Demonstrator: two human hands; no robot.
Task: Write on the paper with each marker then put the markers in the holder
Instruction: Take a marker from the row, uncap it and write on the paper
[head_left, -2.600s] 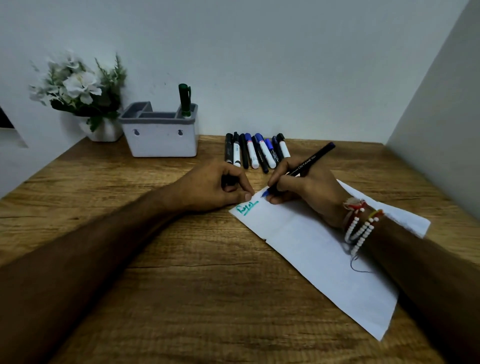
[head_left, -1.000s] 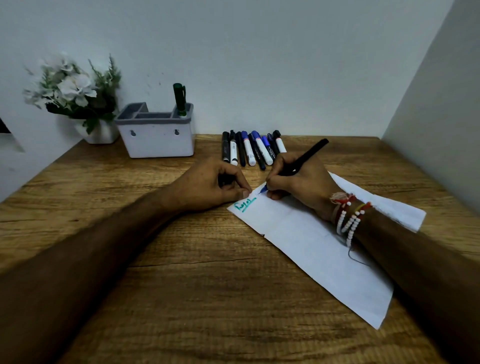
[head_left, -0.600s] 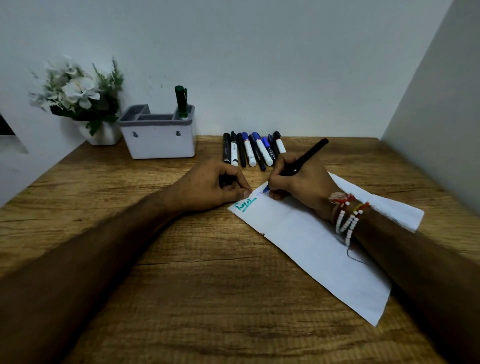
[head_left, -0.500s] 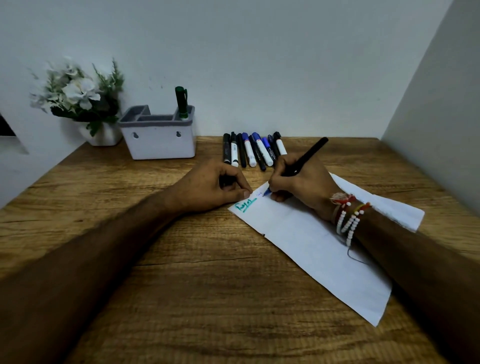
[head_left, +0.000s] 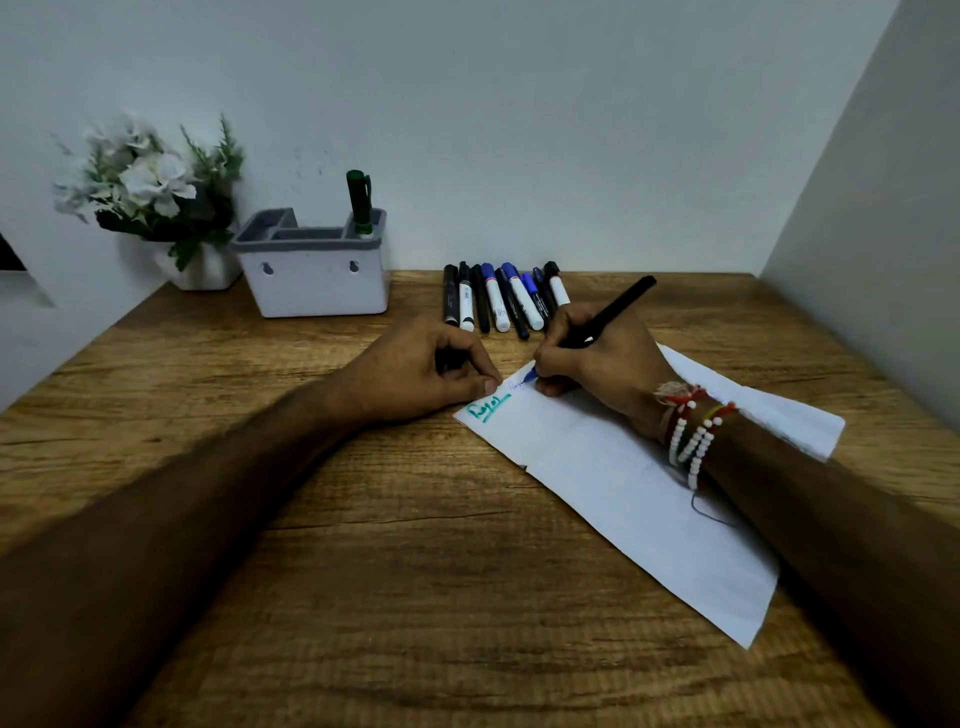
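- Right hand grips a black, blue-tipped marker, its tip on the paper right of centre.
- Left hand curls round a small dark object, thumb pressing the paper's corner onto the counter.
- Loose markers lie in a row just above the hands.
- Holder, upper left, has a green marker upright in its right compartment.

Table: brown wood grain with darker streaks; paper: white, bearing a teal word and fainter blue script. Holder: white body, grey rim, containing a dark green marker; loose markers: black and white barrels, blue and black caps; black marker: blue tip. Flowers: white with green leaves, in a white pot; bracelets: red and yellow thread, white beads.
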